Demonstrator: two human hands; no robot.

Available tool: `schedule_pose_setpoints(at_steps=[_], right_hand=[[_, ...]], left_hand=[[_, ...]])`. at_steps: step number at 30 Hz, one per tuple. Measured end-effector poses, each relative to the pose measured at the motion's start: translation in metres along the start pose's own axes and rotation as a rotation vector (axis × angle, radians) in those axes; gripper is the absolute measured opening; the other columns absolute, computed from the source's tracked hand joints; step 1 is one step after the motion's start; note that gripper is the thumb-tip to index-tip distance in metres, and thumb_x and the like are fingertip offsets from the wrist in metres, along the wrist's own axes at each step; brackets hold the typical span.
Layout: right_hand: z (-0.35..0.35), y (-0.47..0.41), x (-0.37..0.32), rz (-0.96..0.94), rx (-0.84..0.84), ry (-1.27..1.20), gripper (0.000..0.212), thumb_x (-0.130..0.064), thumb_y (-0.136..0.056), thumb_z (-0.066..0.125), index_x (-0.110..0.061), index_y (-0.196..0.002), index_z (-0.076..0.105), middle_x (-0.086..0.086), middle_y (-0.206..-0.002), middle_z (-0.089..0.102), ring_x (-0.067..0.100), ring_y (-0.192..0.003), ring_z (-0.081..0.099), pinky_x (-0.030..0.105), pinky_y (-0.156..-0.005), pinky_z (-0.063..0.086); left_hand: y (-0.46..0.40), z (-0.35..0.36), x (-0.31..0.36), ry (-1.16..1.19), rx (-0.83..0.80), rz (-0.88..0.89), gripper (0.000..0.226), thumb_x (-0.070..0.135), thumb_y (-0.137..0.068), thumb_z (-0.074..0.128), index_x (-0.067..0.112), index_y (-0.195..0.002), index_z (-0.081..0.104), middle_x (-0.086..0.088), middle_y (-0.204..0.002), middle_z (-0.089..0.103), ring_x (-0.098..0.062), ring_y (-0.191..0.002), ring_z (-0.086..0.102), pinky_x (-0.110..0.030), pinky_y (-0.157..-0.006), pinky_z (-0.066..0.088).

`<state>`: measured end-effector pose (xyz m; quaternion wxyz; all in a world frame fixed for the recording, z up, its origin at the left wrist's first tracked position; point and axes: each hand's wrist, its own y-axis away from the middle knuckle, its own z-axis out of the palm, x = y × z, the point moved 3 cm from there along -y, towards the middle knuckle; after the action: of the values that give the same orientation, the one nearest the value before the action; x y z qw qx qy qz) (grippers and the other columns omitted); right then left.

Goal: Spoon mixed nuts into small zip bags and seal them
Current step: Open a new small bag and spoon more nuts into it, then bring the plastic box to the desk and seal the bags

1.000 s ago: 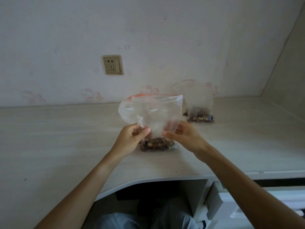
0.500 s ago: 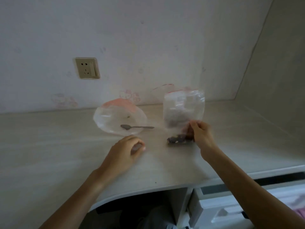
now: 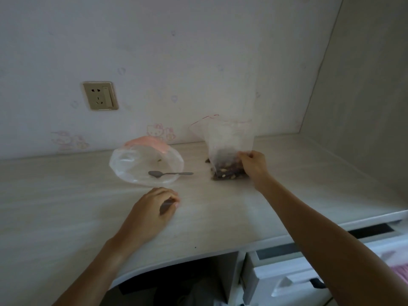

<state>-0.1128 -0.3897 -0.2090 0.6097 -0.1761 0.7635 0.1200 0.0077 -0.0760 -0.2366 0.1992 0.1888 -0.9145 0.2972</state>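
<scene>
A small clear zip bag (image 3: 229, 142) with mixed nuts in its bottom stands upright on the pale wooden desk (image 3: 66, 206). My right hand (image 3: 254, 166) pinches it at its lower right side. Just behind it stands a second zip bag (image 3: 199, 127) with a red seal line, mostly hidden. My left hand (image 3: 154, 208) hangs low over the desk, fingers loosely curled, holding nothing. A large, nearly empty clear bag (image 3: 132, 164) with a pink top lies to the left. A metal spoon (image 3: 170, 173) lies across that bag.
A loose nut (image 3: 207, 160) lies on the desk beside the small bags. A wall socket (image 3: 100, 96) sits on the back wall. A side panel (image 3: 364, 107) closes the desk on the right. White drawers (image 3: 287, 274) stand open below the desk's front edge at the lower right.
My left hand let go of the nut bag and dropped toward the desk. My right hand carried the bag right and back, up to the other bag. The view swung onto the large bag and spoon.
</scene>
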Motion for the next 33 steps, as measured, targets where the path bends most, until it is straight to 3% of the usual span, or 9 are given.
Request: schedule_pose_setpoints(at_steps=[3,6,10,13,21,24,27,30,33], right_hand=[[-0.019,0.010,0.000,-0.021,0.001,0.104,0.025,-0.031,-0.090,0.071,-0.006,-0.096,0.072,0.003,-0.079,0.066,0.019,-0.073,0.061,0.024,-0.058,0.042],[-0.041,0.027,0.003,-0.040,0.018,0.117,0.037,-0.024,-0.093,0.071,-0.009,-0.126,0.066,0.007,-0.098,0.068,0.015,-0.080,0.060,0.023,-0.075,0.044],[-0.060,0.064,0.000,-0.124,0.019,0.068,0.029,-0.017,-0.096,0.067,-0.008,-0.123,0.068,0.010,-0.107,0.073,0.019,-0.087,0.063,0.030,-0.075,0.049],[-0.065,0.111,-0.003,-0.194,-0.135,-0.009,0.015,-0.017,-0.098,0.066,-0.015,-0.112,0.072,0.002,-0.098,0.077,0.020,-0.094,0.073,0.034,-0.081,0.062],[-0.057,0.228,0.004,-0.458,-0.656,-0.004,0.020,-0.019,-0.102,0.058,-0.013,-0.118,0.069,-0.004,-0.109,0.077,0.017,-0.106,0.074,0.025,-0.088,0.058],[-0.051,0.253,0.016,-0.375,-0.804,0.079,0.021,-0.020,-0.099,0.060,-0.015,-0.116,0.071,-0.008,-0.110,0.077,0.014,-0.106,0.073,0.024,-0.088,0.058],[-0.043,0.267,0.019,-0.268,-0.901,0.133,0.018,-0.023,-0.099,0.064,-0.026,-0.114,0.074,-0.016,-0.112,0.076,0.005,-0.104,0.072,0.014,-0.086,0.053],[-0.035,0.274,0.011,-0.166,-0.942,0.160,0.017,-0.028,-0.100,0.063,-0.035,-0.112,0.073,-0.021,-0.112,0.074,0.000,-0.103,0.071,0.007,-0.085,0.049],[-0.026,0.278,-0.010,-0.075,-1.052,0.269,0.019,-0.025,-0.101,0.063,-0.035,-0.113,0.072,-0.023,-0.111,0.074,0.000,-0.106,0.070,0.012,-0.088,0.051]], left_hand=[[0.003,-0.001,0.001,0.021,-0.017,-0.018,0.012,0.023,-0.093,0.073,0.030,-0.102,0.076,0.023,-0.108,0.069,0.005,-0.105,0.065,-0.030,-0.095,0.056],[0.009,-0.009,0.007,0.119,-0.008,-0.093,0.013,0.017,-0.093,0.075,0.029,-0.100,0.075,0.019,-0.103,0.073,0.006,-0.100,0.068,-0.027,-0.095,0.056],[0.034,-0.028,0.025,0.182,0.057,-0.185,0.017,0.010,-0.094,0.074,0.026,-0.101,0.074,0.012,-0.103,0.076,0.000,-0.103,0.070,-0.015,-0.095,0.050],[0.065,-0.041,0.050,0.253,0.068,-0.206,0.014,0.014,-0.097,0.072,0.025,-0.105,0.075,0.017,-0.108,0.075,0.004,-0.105,0.069,-0.019,-0.098,0.053],[0.151,-0.053,0.086,0.351,-0.006,-0.258,0.023,0.030,-0.104,0.063,0.026,-0.124,0.072,0.020,-0.124,0.072,-0.001,-0.119,0.066,-0.015,-0.099,0.050],[0.180,-0.052,0.084,0.443,-0.077,-0.373,0.026,0.035,-0.102,0.060,0.030,-0.126,0.070,0.016,-0.125,0.072,-0.004,-0.117,0.068,-0.013,-0.097,0.049],[0.201,-0.058,0.072,0.330,-0.141,-0.482,0.028,0.043,-0.101,0.060,0.035,-0.127,0.069,0.021,-0.127,0.070,-0.001,-0.118,0.067,-0.015,-0.098,0.048],[0.217,-0.073,0.066,0.362,-0.059,-0.719,0.021,0.027,-0.102,0.064,0.026,-0.121,0.072,0.020,-0.120,0.073,-0.001,-0.113,0.069,-0.022,-0.099,0.052],[0.232,-0.102,0.091,0.371,-0.016,-0.890,0.023,0.011,-0.101,0.063,0.023,-0.118,0.072,0.032,-0.115,0.071,0.004,-0.108,0.069,-0.013,-0.095,0.051]])
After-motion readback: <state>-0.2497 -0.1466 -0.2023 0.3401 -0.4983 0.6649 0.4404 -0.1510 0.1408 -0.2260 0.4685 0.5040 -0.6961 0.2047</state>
